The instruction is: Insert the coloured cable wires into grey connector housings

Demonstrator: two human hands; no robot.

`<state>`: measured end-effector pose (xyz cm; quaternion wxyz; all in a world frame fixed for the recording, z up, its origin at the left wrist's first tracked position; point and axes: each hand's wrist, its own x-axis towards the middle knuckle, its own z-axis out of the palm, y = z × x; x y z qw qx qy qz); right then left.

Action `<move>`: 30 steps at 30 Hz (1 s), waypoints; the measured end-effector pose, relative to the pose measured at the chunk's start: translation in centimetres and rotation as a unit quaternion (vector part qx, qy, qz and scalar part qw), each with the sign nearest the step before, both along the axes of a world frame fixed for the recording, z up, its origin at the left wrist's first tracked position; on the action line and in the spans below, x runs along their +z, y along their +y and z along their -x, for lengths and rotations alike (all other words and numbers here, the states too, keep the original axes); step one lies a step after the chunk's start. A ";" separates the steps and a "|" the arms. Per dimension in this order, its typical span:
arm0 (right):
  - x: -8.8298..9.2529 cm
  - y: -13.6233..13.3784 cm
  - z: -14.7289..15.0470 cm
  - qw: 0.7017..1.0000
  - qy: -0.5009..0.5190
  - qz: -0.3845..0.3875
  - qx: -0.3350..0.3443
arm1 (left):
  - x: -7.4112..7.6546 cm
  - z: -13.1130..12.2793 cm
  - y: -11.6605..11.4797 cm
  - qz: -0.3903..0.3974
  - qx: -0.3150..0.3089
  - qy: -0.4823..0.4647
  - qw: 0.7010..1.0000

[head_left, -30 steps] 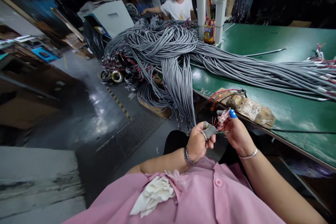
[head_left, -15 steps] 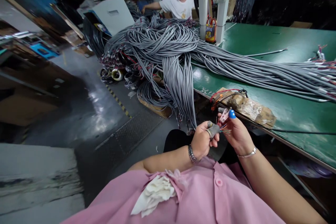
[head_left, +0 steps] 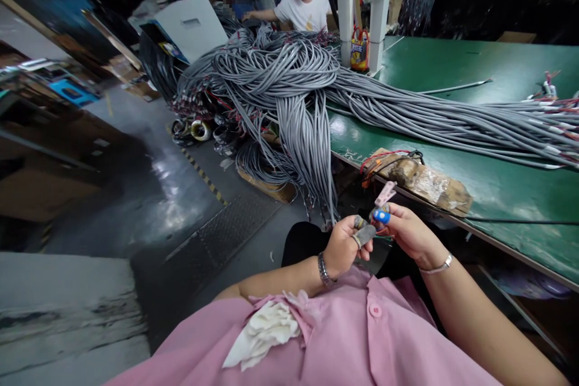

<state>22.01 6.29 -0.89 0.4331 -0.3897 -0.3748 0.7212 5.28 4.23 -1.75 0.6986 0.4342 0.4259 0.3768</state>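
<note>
My left hand's (head_left: 346,247) fingers pinch thin red and green insulated wires (head_left: 385,237); just beside, my right hand's (head_left: 409,230) fingers grip a slim pale-pink clip (head_left: 386,193). Light, level pinches suit such fine strands. Beyond the fingers: the glossy green desk (head_left: 456,69).

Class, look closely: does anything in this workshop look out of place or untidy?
Yes: a grey cable end juts away from the cable bundle across the green tabletop, unlike its neighbours, and crumpled white tissue pokes untidily from the pink shirt.
</note>
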 end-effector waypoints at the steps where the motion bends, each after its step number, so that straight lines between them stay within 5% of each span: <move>1: 0.2 -0.2 0.0 0.999 -0.027 -0.019 0.012 | 0.0 0.1 0.1 0.000 -0.037 0.018 0.999; 5: 0.7 -0.7 0.3 0.990 -0.104 -0.085 0.050 | 0.3 0.3 0.8 0.007 -0.198 0.090 0.976; 7: 0.4 -0.8 0.1 0.989 -0.116 -0.094 0.018 | 0.5 0.5 1.1 0.013 -0.217 0.103 0.971; 12: -1.4 -1.3 -0.7 0.996 -0.044 -0.035 -0.074 | 0.4 0.2 1.4 0.026 -0.055 0.028 0.998; 16: -1.7 -2.6 0.4 0.989 -0.072 -0.067 -0.109 | 0.1 -0.4 1.3 0.025 0.034 -0.020 0.999; 21: -1.4 -2.9 1.8 0.980 -0.081 -0.087 -0.159 | 0.2 -0.3 1.0 0.027 -0.021 -0.025 0.999; 25: -0.8 -2.1 1.5 0.988 -0.082 -0.089 -0.101 | 0.8 0.6 1.1 -0.079 -0.098 0.044 0.991; 30: 0.1 -1.6 2.0 0.988 -0.096 -0.082 -0.091 | 0.8 0.8 1.0 -0.089 -0.066 0.057 0.992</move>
